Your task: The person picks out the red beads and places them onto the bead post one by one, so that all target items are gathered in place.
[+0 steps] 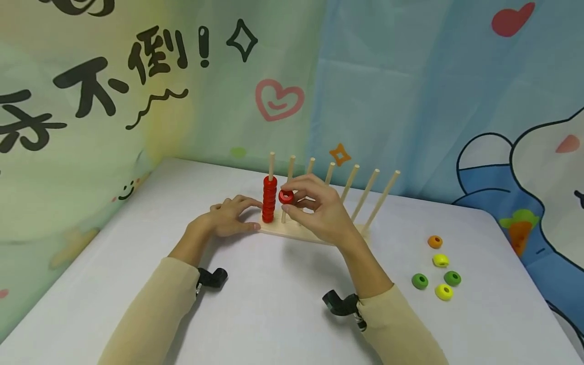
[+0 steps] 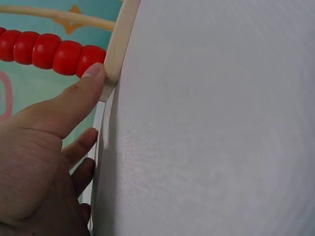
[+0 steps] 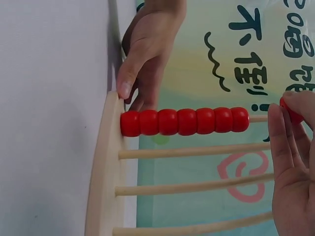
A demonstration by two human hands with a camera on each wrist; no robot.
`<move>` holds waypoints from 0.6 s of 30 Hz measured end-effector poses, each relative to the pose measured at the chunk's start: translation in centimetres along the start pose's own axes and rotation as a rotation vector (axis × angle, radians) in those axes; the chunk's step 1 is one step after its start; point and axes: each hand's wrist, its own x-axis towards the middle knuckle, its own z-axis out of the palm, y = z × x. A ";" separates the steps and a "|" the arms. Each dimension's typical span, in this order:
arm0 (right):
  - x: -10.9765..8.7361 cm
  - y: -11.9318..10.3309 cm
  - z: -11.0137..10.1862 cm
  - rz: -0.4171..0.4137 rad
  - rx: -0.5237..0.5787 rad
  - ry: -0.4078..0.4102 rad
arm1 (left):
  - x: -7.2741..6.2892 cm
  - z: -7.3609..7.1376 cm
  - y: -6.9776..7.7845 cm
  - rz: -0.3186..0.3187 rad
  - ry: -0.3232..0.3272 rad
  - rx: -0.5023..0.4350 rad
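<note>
A wooden peg stand point(image 1: 292, 232) with a row of upright pegs stands on the table. Several red beads point(image 1: 269, 199) are stacked on its leftmost peg, whose top sticks out bare above them. My right hand point(image 1: 319, 205) pinches one more red bead point(image 1: 286, 196) between thumb and fingertips, its hole turned toward the head camera. It overlaps the second peg point(image 1: 291, 170) in that view. At the stand's left end is my left hand point(image 1: 232, 215), its thumb point(image 2: 81, 96) extended against the base corner beside the lowest bead, fingers spread behind.
To the right on the white table point(image 1: 493, 324) lie loose beads: an orange one point(image 1: 435, 242), yellow ones point(image 1: 444, 292) and green ones point(image 1: 420, 281). A printed cloth point(image 1: 388, 91) hangs behind the table. Black wrist cameras point(image 1: 339, 303) jut inward from both sleeves.
</note>
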 end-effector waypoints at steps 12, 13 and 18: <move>2.0 -1.0 0.7 -0.021 -0.007 0.109 | 0.2 0.0 0.1 0.012 -0.009 -0.003; 2.2 -1.1 0.8 -0.023 -0.006 0.119 | 0.2 0.0 0.1 0.013 -0.007 -0.002; 3.3 -1.5 1.1 -0.034 -0.007 0.145 | 0.2 0.1 0.2 0.015 -0.006 0.006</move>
